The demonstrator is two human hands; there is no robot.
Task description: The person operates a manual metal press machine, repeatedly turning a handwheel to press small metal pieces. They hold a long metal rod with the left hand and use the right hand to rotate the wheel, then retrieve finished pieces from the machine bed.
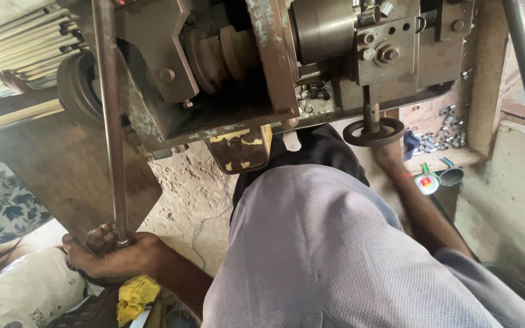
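Machine body [262, 67], rusty steel w/ peeling paint, fills view. Left hand [107, 252] fisted round long metal rod [110, 115]; right hand [390, 158] under small round handwheel [374, 132], grip can't tell; nuts [445, 136] nearby.

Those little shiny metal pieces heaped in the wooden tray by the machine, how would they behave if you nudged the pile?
The small metal pieces look short and roundish, so they would probably scatter and roll. Being bare metal, each is likely stiff and heavy for its size. The tray's raised rim should mostly keep them in.
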